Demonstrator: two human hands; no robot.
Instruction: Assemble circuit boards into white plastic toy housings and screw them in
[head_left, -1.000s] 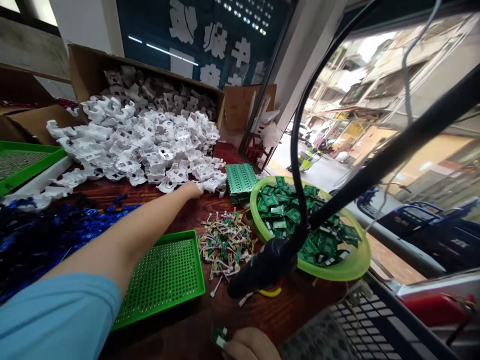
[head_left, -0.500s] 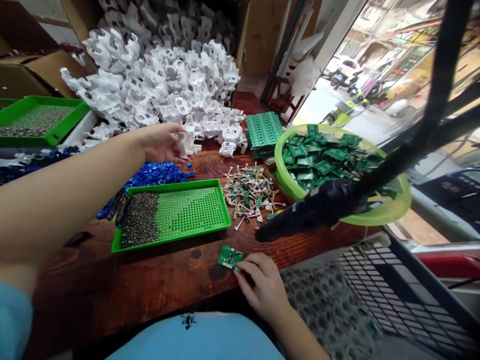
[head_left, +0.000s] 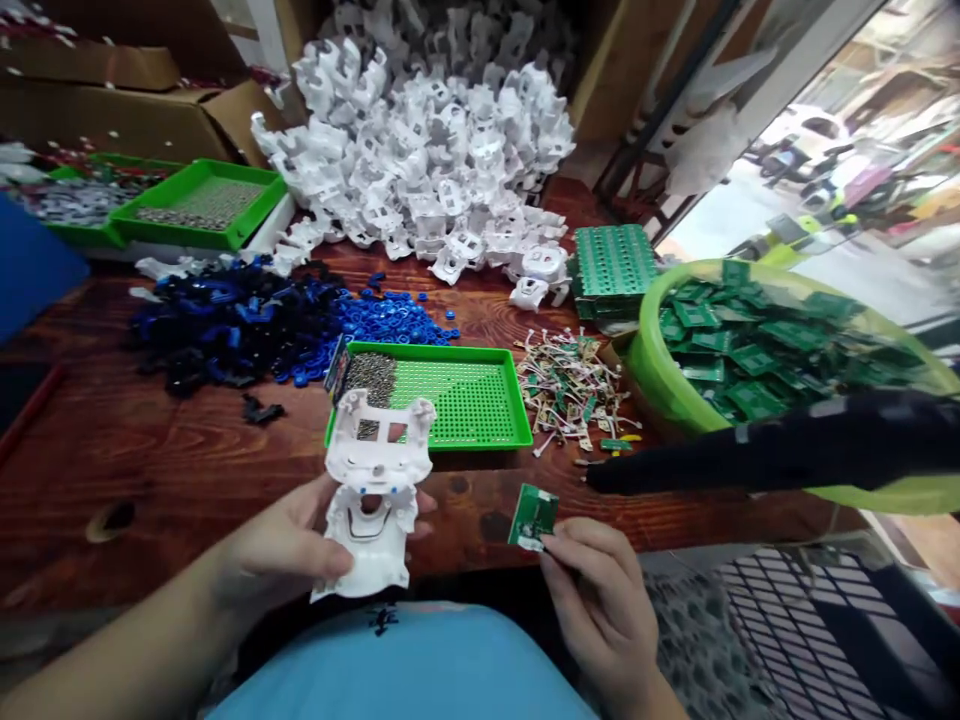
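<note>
A white plastic housing (head_left: 375, 460) with two square openings is gripped by my left hand (head_left: 292, 540), thumb on its lower half and fingers behind it. It is held up in front of the green screw tray (head_left: 457, 400) and covers part of the tray's left side. My right hand (head_left: 604, 600) pinches a green circuit board (head_left: 534, 515) by its lower edge, to the right of the housing and apart from it. Both hands are above the table's front edge, close to the blue shirt.
White housings (head_left: 420, 160) are heaped at the back. Blue and black plastic parts (head_left: 232, 315) lie left of the tray, small wired boards (head_left: 574, 385) right of it. A stack of green panels (head_left: 615, 262) stands near a yellow-green tub (head_left: 660, 370) of boards. A black arm (head_left: 720, 460) juts in from the right.
My left hand has come back from the pile with a white housing, now close to my body. My right hand still has the circuit board, now tilted more upright. The view has turned left.
</note>
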